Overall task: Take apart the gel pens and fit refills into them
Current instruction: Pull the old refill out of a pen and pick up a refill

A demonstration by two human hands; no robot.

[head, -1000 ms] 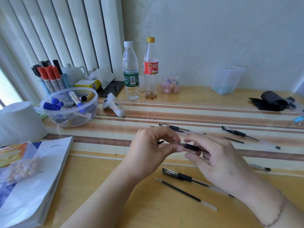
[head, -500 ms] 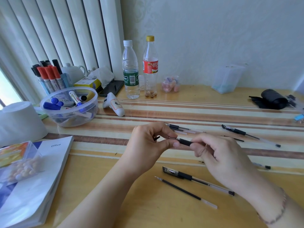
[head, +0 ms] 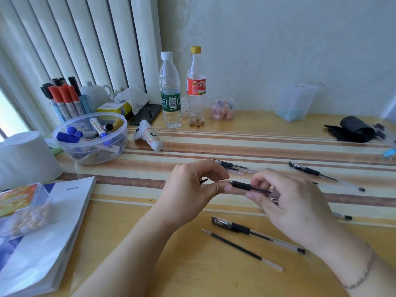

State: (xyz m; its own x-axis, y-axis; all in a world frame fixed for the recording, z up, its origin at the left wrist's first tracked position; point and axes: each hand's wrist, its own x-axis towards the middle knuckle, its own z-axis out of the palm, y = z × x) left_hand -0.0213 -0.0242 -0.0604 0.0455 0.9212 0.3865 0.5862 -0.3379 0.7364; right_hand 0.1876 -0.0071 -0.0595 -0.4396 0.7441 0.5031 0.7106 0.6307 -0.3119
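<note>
A: What are the hands doing?

B: Both meet on one gel pen (head: pixel 244 186), held level above the table (head: pixel 171 264). The left hand (head: pixel 190 189) pinches the tip end between thumb and forefinger. The right hand (head: pixel 293 202) has its fingers curled round the clear barrel, gripping it.

A: Can you see the whole pen?

B: No. Only the black grip and a short run of dark refill show between the two hands. The barrel's back end is buried under the right fingers, and I cannot tell whether the metal point is still screwed on. Something small and dark pokes out behind the left palm; what it is I cannot make out.

A: And the other pens?

B: Just below the right hand lies a capped pen (head: pixel 257 233), and nearer the wrist side of it a loose refill (head: pixel 240 248), apart from it. Beyond the left knuckles a few pens or parts (head: pixel 233 166) lie together, half hidden by the fingers, so I cannot count them. Past the right hand, further out, is another pen (head: pixel 321 175). A pen end (head: pixel 345 216) sticks out from behind the right wrist; the rest is covered.

A: Anything cut off?

B: Both forearms run off the bottom edge. Well left of the left hand, a book (head: pixel 42 243) is cropped by the frame.
</note>
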